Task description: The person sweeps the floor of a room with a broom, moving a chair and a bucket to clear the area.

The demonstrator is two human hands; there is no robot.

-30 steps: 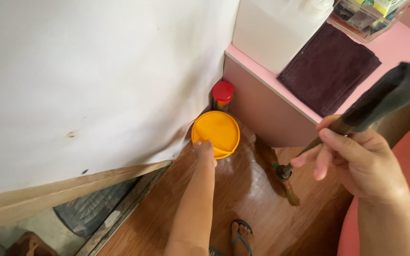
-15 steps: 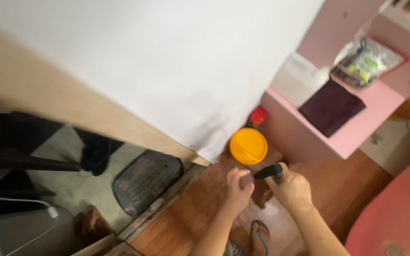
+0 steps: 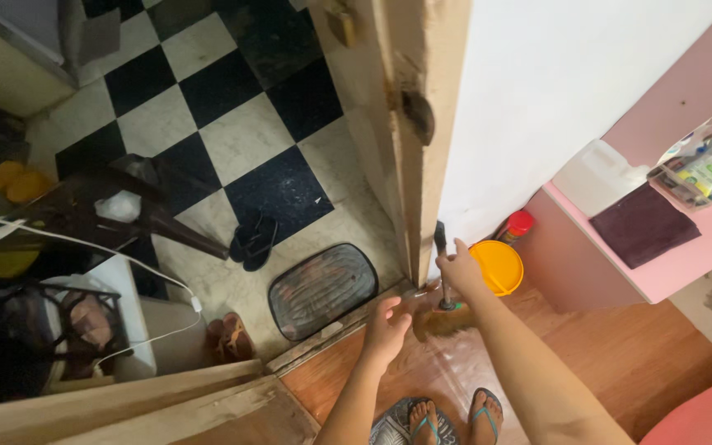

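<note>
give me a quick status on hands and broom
Right hand gripping dark broom handle, upright. Left hand open beside bristles. Door edge close ahead.

Broom [image 3: 442,317] head blurred, its handle top hidden inside the right hand [image 3: 460,268]. Red-capped bottle [image 3: 517,224] mostly hidden behind the yellow bucket [image 3: 498,267] (label unreadable). Both forearms and feet [image 3: 447,419] cut off at bottom edge.

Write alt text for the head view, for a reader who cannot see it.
Seen from above, a person's right hand grips the dark handle of a small broom at the foot of an open wooden door, the left hand open beside it. An orange lid lies nearby, and a dark doormat sits on the checkered floor beyond.
</note>
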